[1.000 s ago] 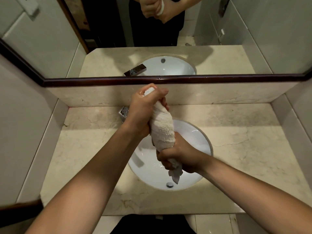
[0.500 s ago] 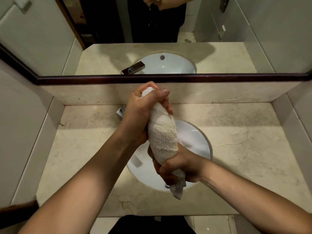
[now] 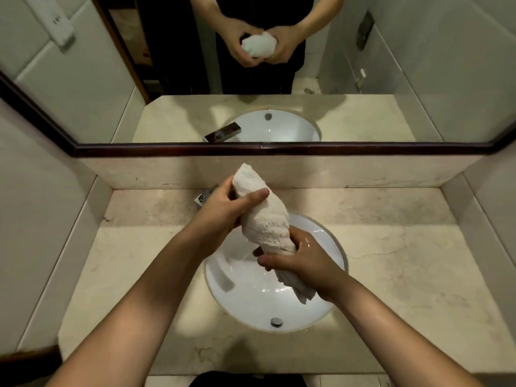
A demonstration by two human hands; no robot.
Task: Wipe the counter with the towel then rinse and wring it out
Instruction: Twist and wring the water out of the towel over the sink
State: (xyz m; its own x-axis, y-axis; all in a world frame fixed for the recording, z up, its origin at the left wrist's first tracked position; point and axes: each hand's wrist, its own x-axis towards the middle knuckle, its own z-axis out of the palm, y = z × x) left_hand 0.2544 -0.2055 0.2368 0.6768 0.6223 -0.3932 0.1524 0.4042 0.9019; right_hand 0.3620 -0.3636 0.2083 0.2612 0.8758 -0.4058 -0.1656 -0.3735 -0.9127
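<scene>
Shift: rolled white terry towel (image 3: pixel 265 224) now shows its top end above the left hand (image 3: pixel 223 208), which covered it 0.5 s ago.
Left hand: thumb and fingers wrapped round the upper towel.
Right hand (image 3: pixel 304 261): wet, curled round the lower towel; tail hangs below.
Location: towel held over round white ceramic basin (image 3: pixel 245 294) in beige marble counter (image 3: pixel 405 247).
Drain: 1 chrome plug (image 3: pixel 276 322).

A wide mirror (image 3: pixel 391 51) in a dark brown frame (image 3: pixel 279 150) is hanging above a marble backsplash (image 3: pixel 363 173); pale tiled walls (image 3: pixel 30 219) are closing in on both sides under dim, warm light
</scene>
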